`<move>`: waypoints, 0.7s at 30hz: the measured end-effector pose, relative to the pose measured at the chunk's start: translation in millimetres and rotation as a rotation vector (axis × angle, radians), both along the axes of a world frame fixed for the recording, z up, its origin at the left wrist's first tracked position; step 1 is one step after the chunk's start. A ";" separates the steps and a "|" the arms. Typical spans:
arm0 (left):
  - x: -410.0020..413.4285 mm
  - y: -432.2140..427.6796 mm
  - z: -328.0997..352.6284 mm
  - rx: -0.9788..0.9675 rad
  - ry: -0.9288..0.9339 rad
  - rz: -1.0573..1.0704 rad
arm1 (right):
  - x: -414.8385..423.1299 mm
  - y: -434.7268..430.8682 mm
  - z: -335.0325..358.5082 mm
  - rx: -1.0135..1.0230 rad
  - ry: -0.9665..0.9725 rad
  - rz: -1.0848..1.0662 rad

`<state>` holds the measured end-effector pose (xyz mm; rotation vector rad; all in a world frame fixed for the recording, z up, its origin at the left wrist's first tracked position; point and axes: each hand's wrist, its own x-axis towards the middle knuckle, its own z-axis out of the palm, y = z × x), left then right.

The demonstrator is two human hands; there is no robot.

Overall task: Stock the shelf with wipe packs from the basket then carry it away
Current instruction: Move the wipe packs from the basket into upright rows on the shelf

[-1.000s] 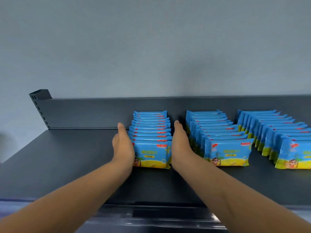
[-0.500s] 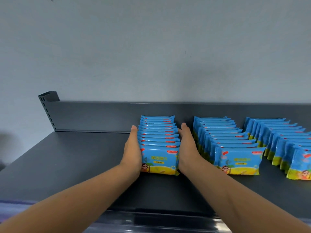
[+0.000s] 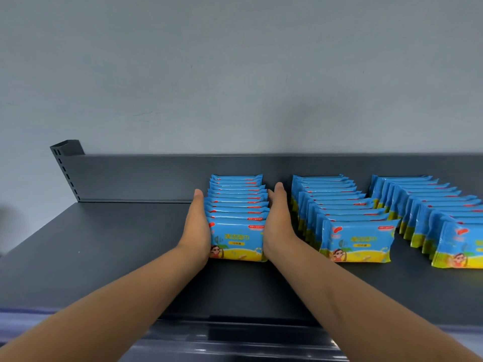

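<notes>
Three rows of blue-and-yellow wipe packs stand upright on a dark grey shelf (image 3: 104, 244). The left row (image 3: 237, 218) sits between my hands. My left hand (image 3: 196, 226) lies flat against the row's left side, fingers straight. Pressed flat against its right side is my right hand (image 3: 278, 223), fingers straight too. A middle row (image 3: 345, 220) stands just right of my right hand, and a third row (image 3: 431, 212) runs off the right edge. The basket is not in view.
The shelf's low back panel (image 3: 143, 176) runs behind the rows, with a slotted upright (image 3: 66, 163) at its left end. Bare shelf stretches left of the left row. A pale wall rises behind. The shelf's front rail (image 3: 235, 335) lies below my forearms.
Both hands have closed in against the sides of the left row, which now looks squarer and tighter. The view has shifted slightly left, so the rows sit further right in frame.
</notes>
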<state>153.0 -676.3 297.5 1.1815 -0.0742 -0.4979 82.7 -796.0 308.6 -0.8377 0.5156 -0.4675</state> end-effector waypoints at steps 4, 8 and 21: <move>-3.0 2.3 1.4 -0.012 0.005 0.048 | 0.0 -0.7 1.6 -0.020 0.024 0.015; -1.8 -2.5 3.4 -0.013 0.043 0.094 | 2.6 -2.3 2.0 -0.021 0.037 -0.004; -1.9 -4.5 7.0 0.041 -0.027 0.195 | 4.6 -2.8 -0.9 0.004 0.010 -0.044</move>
